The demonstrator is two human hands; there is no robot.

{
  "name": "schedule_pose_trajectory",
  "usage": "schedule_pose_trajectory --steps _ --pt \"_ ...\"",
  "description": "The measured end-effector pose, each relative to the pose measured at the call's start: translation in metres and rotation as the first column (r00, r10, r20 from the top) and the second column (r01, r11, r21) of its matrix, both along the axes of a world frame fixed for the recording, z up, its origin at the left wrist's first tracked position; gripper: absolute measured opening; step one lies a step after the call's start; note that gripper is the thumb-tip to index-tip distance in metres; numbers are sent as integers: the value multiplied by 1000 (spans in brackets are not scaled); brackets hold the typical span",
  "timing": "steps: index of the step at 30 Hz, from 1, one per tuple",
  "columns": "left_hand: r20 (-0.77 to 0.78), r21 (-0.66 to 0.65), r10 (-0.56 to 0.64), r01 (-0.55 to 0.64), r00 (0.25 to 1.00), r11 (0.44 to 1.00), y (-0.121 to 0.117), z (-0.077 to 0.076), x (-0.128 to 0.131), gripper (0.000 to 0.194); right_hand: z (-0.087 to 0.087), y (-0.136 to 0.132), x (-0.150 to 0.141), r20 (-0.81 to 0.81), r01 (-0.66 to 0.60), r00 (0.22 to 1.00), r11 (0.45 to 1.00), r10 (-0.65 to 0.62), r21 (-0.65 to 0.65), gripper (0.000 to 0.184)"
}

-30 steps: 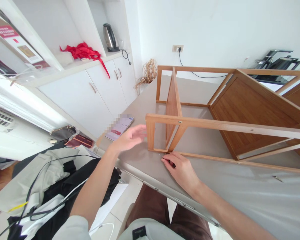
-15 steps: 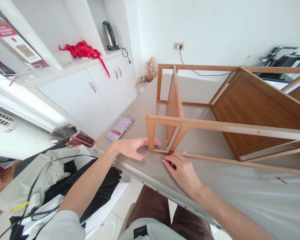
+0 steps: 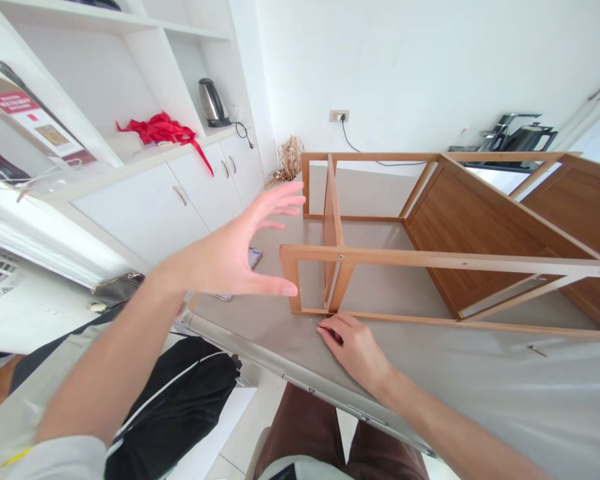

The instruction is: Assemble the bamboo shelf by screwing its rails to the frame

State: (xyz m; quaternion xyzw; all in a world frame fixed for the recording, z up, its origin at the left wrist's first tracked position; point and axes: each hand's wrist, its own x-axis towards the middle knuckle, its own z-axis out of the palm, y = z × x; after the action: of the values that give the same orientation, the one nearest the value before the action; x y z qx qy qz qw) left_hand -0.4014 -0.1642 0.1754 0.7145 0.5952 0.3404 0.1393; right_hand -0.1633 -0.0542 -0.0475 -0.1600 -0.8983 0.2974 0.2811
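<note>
Wooden shelf unit [image 3: 445, 259] lying on gray tbl [image 3: 260, 327]. L hand [image 3: 225, 257] up in air nr unit's L end, thumb & fingers spread wide apart, empty; smartphone [image 3: 255, 257] partly hidden behind it. R hand [image 3: 357, 350] low, beside unit's btm rail on near side, thumb & fingertips drawn in close; can't tell if clamped on anything. 1 thin metal pc [image 3: 537, 351] on tbl, well R of R hand.

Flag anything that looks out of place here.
Red ribbon lies tangled on the cabinet top, one end trailing over the edge, which looks untidy. A small metal piece lies loose on the table, apart from the wooden frame, as if set aside or dropped.
</note>
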Motion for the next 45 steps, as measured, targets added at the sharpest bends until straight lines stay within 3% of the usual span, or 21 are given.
schedule_pose_trajectory --steps 3,5,9,17,21,30,33,36,38,40,42,43,45 --pt "-421 -239 -17 -93 907 967 20 47 33 87 1 0 0 15 1 1000 1000 -1 9 14" --pt "-599 -325 -62 -171 798 930 38 58 56 70 1 1 0 21 -2 1000 1000 2 17 14" --pt "-748 -355 -77 -299 659 886 68 49 80 50 2 1 1 22 1 1000 1000 -1 24 15" --pt "-786 -223 -35 -230 617 947 72 24 70 38 1 1 1 23 -12 1000 1000 11 20 15" --pt "-765 -222 -27 -223 644 949 73 19 68 32 0 2 2 31 -16 999 1000 15 25 14" --pt "-695 -261 -41 -198 718 945 77 15 65 41 1 2 2 19 -23 1000 1000 22 12 16" --pt "-671 -194 25 -209 741 959 50 22 73 67 2 2 2 14 -25 1000 1000 25 5 16" --pt "-553 -30 172 -225 815 974 3 24 77 83 2 2 2 13 -32 999 999 32 10 16" --pt "-397 51 252 -253 883 966 -26 14 68 74 2 2 2 17 -36 999 999 36 18 17" --pt "-255 86 367 -357 894 930 -45 -10 50 80 3 2 1 14 -36 999 999 36 15 17" --pt "-143 2 435 -439 889 898 -51 -46 30 96 3 2 1 7 -32 999 999 32 6 17" --pt "-130 -45 433 -442 892 896 -51 -66 22 93 3 2 1 4 -30 1000 1000 30 2 16" --pt "-181 -60 436 -452 882 890 -48 -105 16 67 2 2 1 7 -26 1000 1000 26 -1 16"
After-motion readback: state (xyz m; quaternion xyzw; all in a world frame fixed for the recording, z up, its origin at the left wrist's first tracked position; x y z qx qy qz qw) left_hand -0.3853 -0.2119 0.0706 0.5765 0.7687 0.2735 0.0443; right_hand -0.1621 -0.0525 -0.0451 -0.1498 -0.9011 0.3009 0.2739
